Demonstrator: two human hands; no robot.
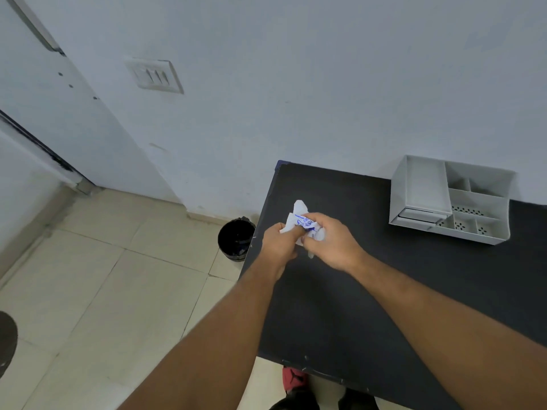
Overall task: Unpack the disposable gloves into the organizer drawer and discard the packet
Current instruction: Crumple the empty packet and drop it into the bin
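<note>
A: Start at the left. What stands on the floor there?

B: A black bin (pixel 236 240) stands on the tiled floor (pixel 97 279), just beside the left edge of your table (pixel 370 291). Its inside is dark; its contents cannot be made out.

A: Condition of the left hand?

B: Your left hand (pixel 276 243) is over the table's left edge. Its grip is curled closed on the lower left part of the packet (pixel 300 221), with the fingers pressed into the paper.

A: Location of the packet?

B: The packet is held between both of your hands, above the table's rear left area. It is white with blue print, crumpled, and one corner points up and away from you. Whether any gloves are inside cannot be told.

A: And the right hand?

B: Your right hand (pixel 330 242) touches the left one. Its grip is pinched closed on the packet's right side, thumb on top.

A: What lies furthest right?

B: The grey organizer (pixel 450 199) sits at the table's rear against the wall (pixel 296 84), well apart from your hands. It has several open compartments, and the drawer (pixel 418 216) sits at its lower left front.
</note>
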